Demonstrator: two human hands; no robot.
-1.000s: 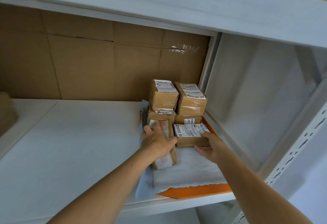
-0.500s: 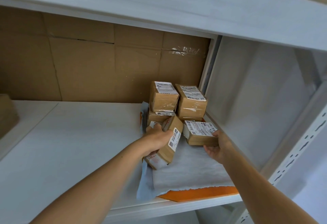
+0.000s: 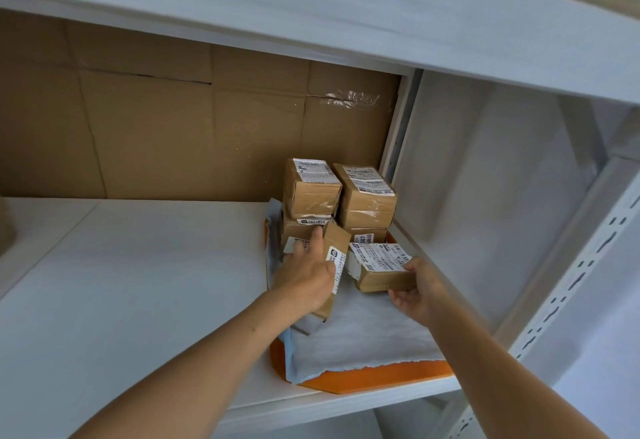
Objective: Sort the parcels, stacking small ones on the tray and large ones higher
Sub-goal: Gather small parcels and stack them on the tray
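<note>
An orange tray [image 3: 381, 378] lined with white paper [image 3: 360, 341] sits at the right end of the shelf. At its back stand two stacks of small brown parcels, the left stack's top one [image 3: 311, 187] and the right stack's top one [image 3: 367, 196]. My left hand [image 3: 304, 276] grips a long brown parcel [image 3: 335, 255], tilted up on its edge. My right hand [image 3: 417, 291] holds a flat labelled parcel [image 3: 379, 265] by its near right corner, raised slightly off the paper.
The white shelf [image 3: 138, 282] stretches left of the tray. A brown box corner [image 3: 6, 227] shows at the far left. Cardboard [image 3: 173, 127] lines the back. A white shelf board [image 3: 311, 5] hangs overhead, with a perforated upright [image 3: 568, 300] to the right.
My left hand has tipped the long parcel from flat up onto its edge. My right hand has lifted the flat parcel and drawn it slightly right.
</note>
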